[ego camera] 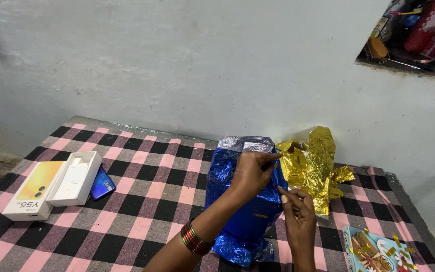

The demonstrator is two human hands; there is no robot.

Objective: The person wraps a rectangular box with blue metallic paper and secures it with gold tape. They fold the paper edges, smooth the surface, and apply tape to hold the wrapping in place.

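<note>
The left hand (250,171), with red and green bangles (195,238) on its wrist, lies against the upper right side of a parcel wrapped in shiny blue foil (242,201). Its fingers are curled nearly closed and pinch something thin at the parcel's right edge; what that is, is too small to tell. Just below and to the right, the right hand (298,214) has thumb and forefinger drawn together near the same edge, as if on a small strip or fold, but I cannot tell whether it truly holds anything.

The parcel stands upright under both hands on a checked cloth of pink, black and grey (147,196). Blue foil already covers its front and sides, with a silvery patch at the top, so the wrapping looks mostly done; judging from the hands, the right seam seems to be what remains.

Just beyond the hands, to the right, lies crumpled gold foil (315,171). Nearer and to the right is a decorated card with gold scraps (376,252). Well to the left sit an open white and yellow phone box (51,186) and a blue phone (102,184) touching it.
</note>
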